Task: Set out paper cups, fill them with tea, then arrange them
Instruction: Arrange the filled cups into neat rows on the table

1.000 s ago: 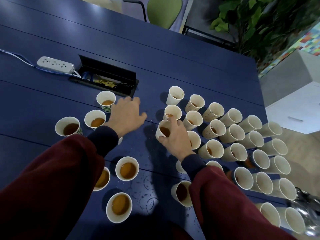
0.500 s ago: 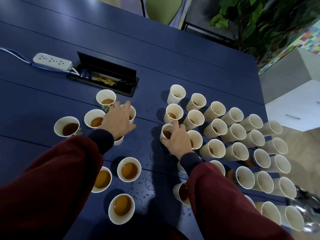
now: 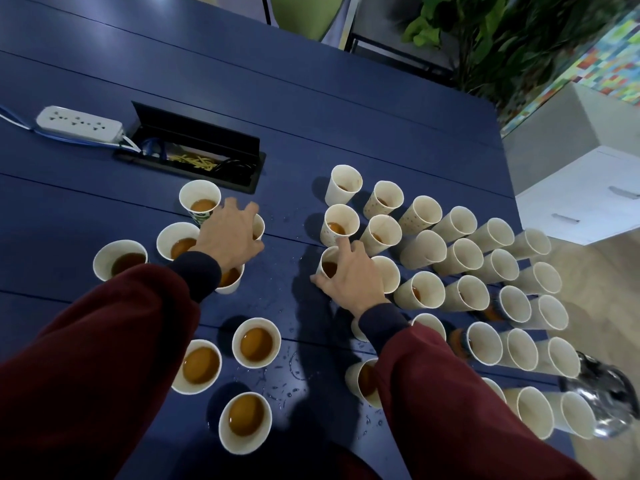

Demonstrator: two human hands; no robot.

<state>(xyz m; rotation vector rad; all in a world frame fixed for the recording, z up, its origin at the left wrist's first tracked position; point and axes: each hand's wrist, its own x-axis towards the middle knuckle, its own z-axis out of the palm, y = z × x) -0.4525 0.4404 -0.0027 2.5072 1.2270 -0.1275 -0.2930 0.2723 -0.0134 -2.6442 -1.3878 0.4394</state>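
Left hand [image 3: 228, 237] curls its fingers over the ten o'clock cup [image 3: 260, 227], right hand [image 3: 349, 277] pinches the centre cup [image 3: 328, 268]: keep both level, move slowly, neighbours [image 3: 381, 233] crowd close.

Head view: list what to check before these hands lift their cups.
1. Right hand grips its tea cup, thumb and fingers round it: ok.
2. Left hand holding the cup beneath it, mostly hidden: cannot tell.
3. Table dry: droplets lie between the cup groups: not ok.
4. Room beside the tea cup: a neighbouring cup crowds the right hand: not ok.
5. Tea kept away from the open cable box: the green-printed cup stands close beside it: not ok.
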